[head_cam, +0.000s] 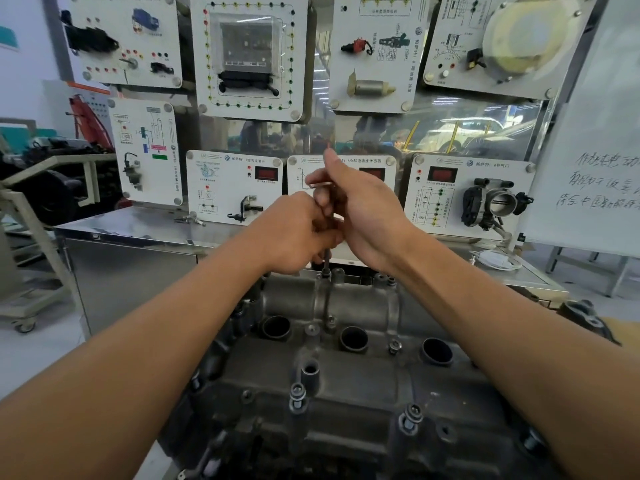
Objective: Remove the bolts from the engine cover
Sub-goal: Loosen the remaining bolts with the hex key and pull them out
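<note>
A grey metal engine cover (346, 382) fills the lower middle of the head view. A hex key (327, 258) stands upright with its tip in a bolt (325, 274) at the cover's far edge. My left hand (294, 233) is closed around the key's shaft. My right hand (360, 206) pinches the key's short top arm (320, 185) between thumb and fingers. Raised bolts stand near the front: one (297, 398) at centre, one (411, 419) to the right. A smaller bolt (394, 346) sits between two round wells.
Three dark round wells (353, 339) open in the cover's middle. Behind it runs a steel bench (138, 226) with upright training panels (232, 185) carrying sensors and a throttle body (495, 206). A whiteboard (595, 161) leans at the right. A cart (31, 258) stands at the left.
</note>
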The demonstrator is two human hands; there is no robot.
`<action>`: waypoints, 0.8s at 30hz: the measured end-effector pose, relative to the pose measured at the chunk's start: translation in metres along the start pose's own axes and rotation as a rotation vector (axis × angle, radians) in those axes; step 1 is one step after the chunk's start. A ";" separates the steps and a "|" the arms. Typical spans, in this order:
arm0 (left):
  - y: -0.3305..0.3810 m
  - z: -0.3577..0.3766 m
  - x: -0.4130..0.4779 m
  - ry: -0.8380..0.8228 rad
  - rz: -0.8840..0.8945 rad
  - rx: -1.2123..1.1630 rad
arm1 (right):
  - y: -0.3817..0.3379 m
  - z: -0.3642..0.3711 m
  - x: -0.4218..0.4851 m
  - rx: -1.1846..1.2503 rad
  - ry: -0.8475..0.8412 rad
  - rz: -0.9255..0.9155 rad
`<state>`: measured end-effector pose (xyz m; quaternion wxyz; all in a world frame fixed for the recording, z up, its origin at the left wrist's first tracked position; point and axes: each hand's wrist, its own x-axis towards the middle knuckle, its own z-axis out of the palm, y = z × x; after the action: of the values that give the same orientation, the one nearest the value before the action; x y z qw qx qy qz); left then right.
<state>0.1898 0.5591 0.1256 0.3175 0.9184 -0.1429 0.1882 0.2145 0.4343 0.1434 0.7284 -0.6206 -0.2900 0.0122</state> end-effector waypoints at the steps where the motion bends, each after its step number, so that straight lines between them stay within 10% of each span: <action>1: 0.000 0.000 0.001 0.007 -0.003 0.002 | -0.001 0.002 -0.002 -0.058 -0.010 -0.018; 6: 0.001 -0.003 0.001 -0.006 0.029 0.027 | 0.003 0.002 -0.008 -0.163 0.016 -0.151; 14: -0.002 -0.003 0.000 -0.012 -0.016 0.012 | 0.003 -0.014 -0.008 0.377 0.011 0.083; 24: 0.002 0.000 0.000 0.033 -0.006 0.070 | 0.006 -0.001 -0.003 0.043 0.024 -0.034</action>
<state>0.1894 0.5580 0.1268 0.2882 0.9260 -0.1282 0.2074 0.2148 0.4340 0.1369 0.7453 -0.5998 -0.2913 -0.0014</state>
